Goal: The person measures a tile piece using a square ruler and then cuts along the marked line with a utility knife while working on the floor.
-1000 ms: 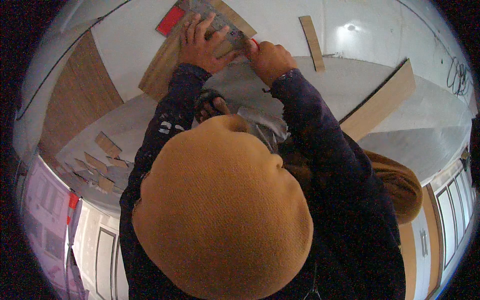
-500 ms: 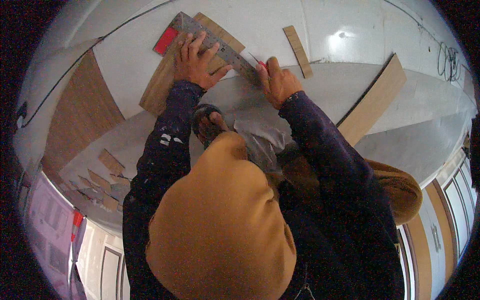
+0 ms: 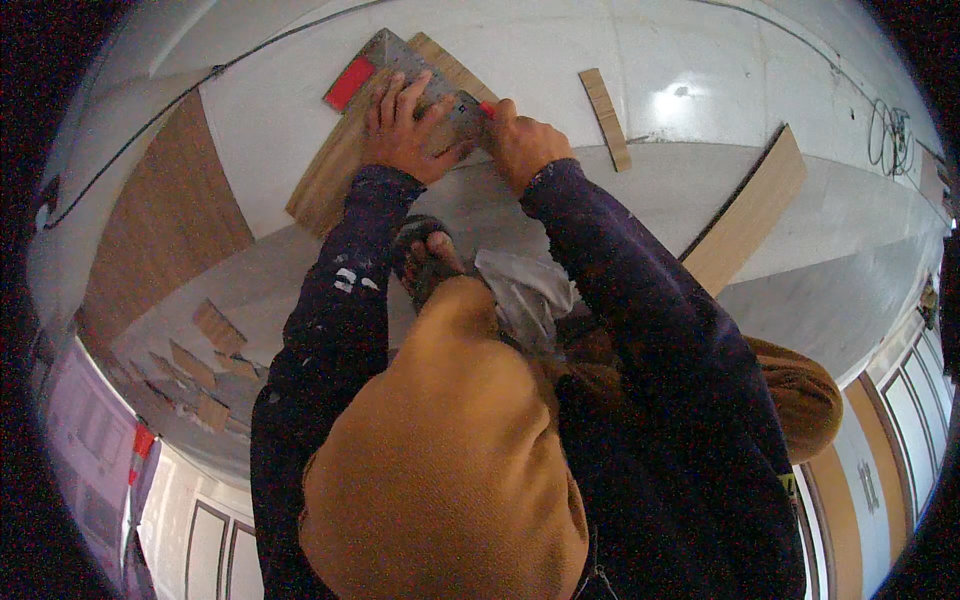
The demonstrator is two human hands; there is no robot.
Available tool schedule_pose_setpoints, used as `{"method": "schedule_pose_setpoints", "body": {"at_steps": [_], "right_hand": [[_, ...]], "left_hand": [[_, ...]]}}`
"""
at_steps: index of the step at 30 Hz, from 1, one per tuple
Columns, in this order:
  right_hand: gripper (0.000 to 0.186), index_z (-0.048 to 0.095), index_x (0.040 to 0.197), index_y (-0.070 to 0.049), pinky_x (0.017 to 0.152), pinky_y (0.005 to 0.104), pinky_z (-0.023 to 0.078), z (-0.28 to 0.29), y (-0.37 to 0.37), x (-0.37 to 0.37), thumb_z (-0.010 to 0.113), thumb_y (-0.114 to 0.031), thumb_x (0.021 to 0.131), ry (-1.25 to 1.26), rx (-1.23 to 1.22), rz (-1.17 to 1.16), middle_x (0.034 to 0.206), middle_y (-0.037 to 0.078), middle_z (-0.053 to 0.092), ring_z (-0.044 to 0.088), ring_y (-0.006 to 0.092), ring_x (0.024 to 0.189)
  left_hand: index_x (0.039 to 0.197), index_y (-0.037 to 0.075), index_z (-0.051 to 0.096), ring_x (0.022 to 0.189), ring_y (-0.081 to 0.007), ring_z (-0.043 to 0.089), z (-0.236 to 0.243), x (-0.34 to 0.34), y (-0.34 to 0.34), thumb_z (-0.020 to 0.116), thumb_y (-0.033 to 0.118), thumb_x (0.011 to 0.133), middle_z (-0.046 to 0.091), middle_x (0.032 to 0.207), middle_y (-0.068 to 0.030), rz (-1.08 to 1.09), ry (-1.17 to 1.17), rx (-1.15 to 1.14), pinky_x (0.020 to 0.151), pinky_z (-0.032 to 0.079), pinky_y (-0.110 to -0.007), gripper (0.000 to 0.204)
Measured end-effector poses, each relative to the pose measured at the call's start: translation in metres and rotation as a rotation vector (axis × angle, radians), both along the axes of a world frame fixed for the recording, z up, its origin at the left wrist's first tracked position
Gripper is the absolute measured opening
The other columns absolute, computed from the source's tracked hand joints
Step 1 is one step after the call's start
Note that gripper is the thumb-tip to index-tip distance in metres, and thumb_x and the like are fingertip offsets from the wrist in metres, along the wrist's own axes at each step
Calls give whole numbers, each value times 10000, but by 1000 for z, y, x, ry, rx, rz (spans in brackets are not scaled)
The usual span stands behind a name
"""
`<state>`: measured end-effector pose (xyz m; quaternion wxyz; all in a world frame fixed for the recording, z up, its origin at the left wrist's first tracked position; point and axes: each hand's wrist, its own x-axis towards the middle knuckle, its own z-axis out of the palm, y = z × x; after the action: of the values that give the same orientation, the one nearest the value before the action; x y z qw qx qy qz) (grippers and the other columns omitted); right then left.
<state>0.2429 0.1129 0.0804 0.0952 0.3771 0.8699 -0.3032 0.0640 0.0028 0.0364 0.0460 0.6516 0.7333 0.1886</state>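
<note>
My left hand [image 3: 408, 135] lies with fingers spread on the metal blade of a carpenter's square [image 3: 398, 60], whose stock carries a red patch. Under the square is a wood-look plank [image 3: 325, 178]; part of it shows past the blade's far side. Closed around a red-handled utility knife [image 3: 487, 110], my right hand [image 3: 530, 148] is at the blade's edge, just right of my left hand. My fingers hide most of the knife, and its tip is hard to make out.
A narrow offcut strip [image 3: 606, 120] lies to the right, with a longer plank [image 3: 750, 210] beyond it. At left are a wide brown board [image 3: 165, 220] and several small offcuts [image 3: 215, 325]. My sandalled foot [image 3: 428, 255] is near the plank, beside crumpled plastic sheeting [image 3: 525, 290]. A cable [image 3: 270, 45] runs along the far left.
My right hand with the knife has moved left along the square's edge, close to my left hand. My left hand stays spread on the square. The whole view has shifted slightly.
</note>
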Motion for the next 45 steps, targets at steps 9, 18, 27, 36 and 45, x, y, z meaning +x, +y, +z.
{"method": "schedule_pose_setpoints", "body": {"at_steps": [9, 18, 27, 36, 45], "right_hand": [[252, 449, 1071, -46, 668, 550, 555, 7, 3, -3, 500, -281, 995, -81, -55, -19, 821, 270, 690, 693, 468, 795], [233, 435, 1105, -54, 657, 544, 563, 4, 0, -9, 509, -235, 978, -83, -61, -17, 836, 250, 702, 702, 454, 794], [190, 433, 1108, -65, 648, 528, 578, 10, 0, -14, 495, -160, 956, -79, -47, 12, 835, 228, 712, 715, 432, 780], [169, 459, 1089, -82, 631, 517, 581, -1, -9, -9, 489, -209, 982, -33, 73, -9, 802, 212, 710, 713, 428, 753], [180, 459, 1074, -66, 621, 517, 583, 4, -5, 2, 480, -226, 993, -56, 20, 3, 801, 218, 712, 716, 426, 750]], "left_hand": [[1253, 236, 655, 1399, -398, 347, 1, 0, 2, 774, 589, 738, 439, 1478, -104, 5, 16, 30, 1162, 245, -596, 636], [1249, 241, 656, 1404, -409, 342, 4, 0, 3, 770, 600, 737, 431, 1486, -101, 3, 19, 14, 1158, 233, -618, 635], [1233, 254, 657, 1404, -417, 336, 5, 0, 3, 800, 583, 701, 427, 1487, -99, 12, -6, 56, 1142, 263, -616, 642], [1254, 302, 649, 1410, -418, 334, -3, -2, -2, 809, 579, 688, 414, 1511, -70, 29, -18, 2, 1138, 278, -615, 650], [1274, 240, 624, 1369, -459, 384, -12, -3, 4, 845, 545, 671, 462, 1476, -122, -32, 7, 73, 1119, 330, -625, 711]]}}
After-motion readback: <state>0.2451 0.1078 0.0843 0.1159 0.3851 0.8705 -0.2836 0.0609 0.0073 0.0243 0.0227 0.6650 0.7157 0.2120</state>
